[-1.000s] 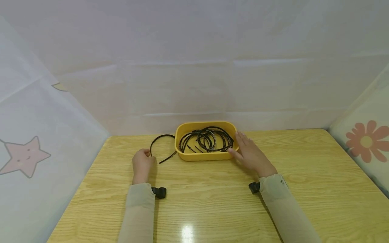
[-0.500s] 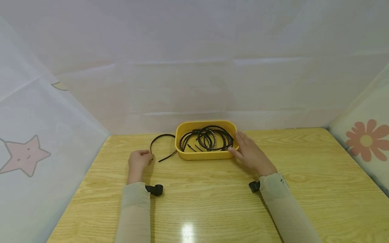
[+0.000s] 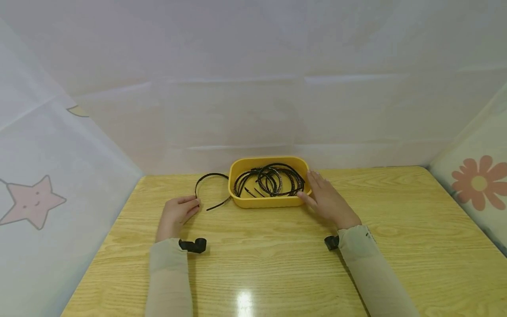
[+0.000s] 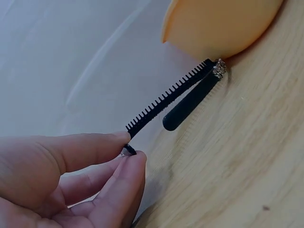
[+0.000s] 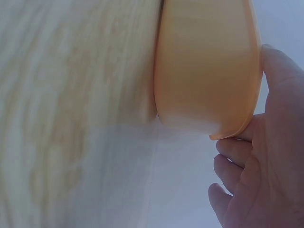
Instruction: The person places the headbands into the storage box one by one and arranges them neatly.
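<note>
Between thumb and fingertips, my left hand (image 3: 178, 211) pinches one arm of a black toothed headband (image 4: 168, 102), left of the yellow box. In the left wrist view the headband's comb-like teeth show, with a glittery patch near the box. Its other end (image 3: 214, 207) lies free and points back toward the hand. My right hand (image 3: 328, 200) rests against the right end of the yellow box (image 3: 265, 203), thumb at the front rim and fingers extended along the side. Several more black headbands (image 3: 273, 180) lie tangled inside the box.
The wooden table (image 3: 257, 251) carries the box near its back edge. A pale cloth wall (image 3: 253, 110) rises close behind. Side walls bear a pink star (image 3: 33, 202) and a red flower (image 3: 479, 182). Black straps with small mounts sit on both wrists.
My left hand has shifted left and turned at the wrist, still pinching the headband, which has barely moved. The right hand and the box have stayed in place.
</note>
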Available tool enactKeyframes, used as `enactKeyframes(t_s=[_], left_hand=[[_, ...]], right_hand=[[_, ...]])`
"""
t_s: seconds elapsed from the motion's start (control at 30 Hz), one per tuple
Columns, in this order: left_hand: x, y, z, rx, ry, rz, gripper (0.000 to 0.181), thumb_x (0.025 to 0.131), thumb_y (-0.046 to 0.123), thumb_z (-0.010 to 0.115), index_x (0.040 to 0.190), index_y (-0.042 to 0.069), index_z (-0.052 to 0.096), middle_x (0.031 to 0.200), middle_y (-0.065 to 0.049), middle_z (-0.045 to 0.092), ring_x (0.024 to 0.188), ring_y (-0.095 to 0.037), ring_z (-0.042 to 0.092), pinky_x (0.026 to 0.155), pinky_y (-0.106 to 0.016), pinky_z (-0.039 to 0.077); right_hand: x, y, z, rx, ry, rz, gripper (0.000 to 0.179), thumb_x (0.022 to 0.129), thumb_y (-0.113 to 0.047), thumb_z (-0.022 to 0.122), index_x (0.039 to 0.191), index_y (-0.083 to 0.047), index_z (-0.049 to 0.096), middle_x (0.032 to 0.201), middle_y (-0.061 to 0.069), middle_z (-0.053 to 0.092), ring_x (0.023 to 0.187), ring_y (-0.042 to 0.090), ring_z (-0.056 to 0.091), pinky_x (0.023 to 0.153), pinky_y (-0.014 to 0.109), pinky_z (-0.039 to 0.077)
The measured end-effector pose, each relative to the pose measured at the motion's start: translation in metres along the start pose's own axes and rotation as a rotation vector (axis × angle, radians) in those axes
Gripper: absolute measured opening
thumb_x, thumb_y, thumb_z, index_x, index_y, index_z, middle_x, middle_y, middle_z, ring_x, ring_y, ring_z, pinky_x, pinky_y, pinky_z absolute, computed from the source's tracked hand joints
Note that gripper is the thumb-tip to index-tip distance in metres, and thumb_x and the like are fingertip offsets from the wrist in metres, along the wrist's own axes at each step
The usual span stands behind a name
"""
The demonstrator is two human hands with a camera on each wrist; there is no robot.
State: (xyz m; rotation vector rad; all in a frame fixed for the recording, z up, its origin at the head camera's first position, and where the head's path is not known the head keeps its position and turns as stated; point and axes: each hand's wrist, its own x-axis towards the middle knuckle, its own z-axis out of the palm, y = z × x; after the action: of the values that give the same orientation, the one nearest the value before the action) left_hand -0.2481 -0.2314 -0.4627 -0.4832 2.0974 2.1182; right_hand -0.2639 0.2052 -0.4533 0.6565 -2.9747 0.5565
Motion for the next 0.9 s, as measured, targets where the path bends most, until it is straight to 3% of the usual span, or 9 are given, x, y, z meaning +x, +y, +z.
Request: enactKeyframes(t_s=[0.2,0.6,0.9], left_hand=[[-0.002,0.001,-0.005,-0.044,-0.017,-0.007,0.053,0.103,0.004,0.059,0.151,-0.007,0.041,0.152,-0.023,0.041,0.119,-0.015,0.064,0.103,-0.026,0.049],[-0.003,0.006,-0.01,-0.084,0.052,-0.007,0.051,0.103,0.005,0.059,0.15,-0.005,0.044,0.142,-0.016,0.049,0.123,-0.017,0.061,0.1,-0.023,0.05],[-0.009,0.019,-0.01,-0.184,0.102,0.01,0.054,0.101,0.006,0.062,0.151,-0.002,0.044,0.133,-0.007,0.052,0.114,-0.011,0.065,0.104,-0.025,0.048]], right_hand=[[0.0,0.0,0.0,-0.001,0.0,0.003,0.083,0.108,-0.052,0.04,0.159,0.007,0.013,0.167,0.024,0.012,0.154,0.04,0.01,0.124,0.057,0.012],[0.002,0.003,0.003,-0.016,0.0,0.003,0.085,0.107,-0.055,0.04,0.16,0.005,0.011,0.167,0.023,0.012,0.154,0.039,0.011,0.124,0.056,0.011],[0.002,0.003,0.002,-0.019,0.002,0.001,0.084,0.107,-0.055,0.039,0.16,0.006,0.012,0.167,0.024,0.013,0.154,0.04,0.012,0.124,0.056,0.011]])
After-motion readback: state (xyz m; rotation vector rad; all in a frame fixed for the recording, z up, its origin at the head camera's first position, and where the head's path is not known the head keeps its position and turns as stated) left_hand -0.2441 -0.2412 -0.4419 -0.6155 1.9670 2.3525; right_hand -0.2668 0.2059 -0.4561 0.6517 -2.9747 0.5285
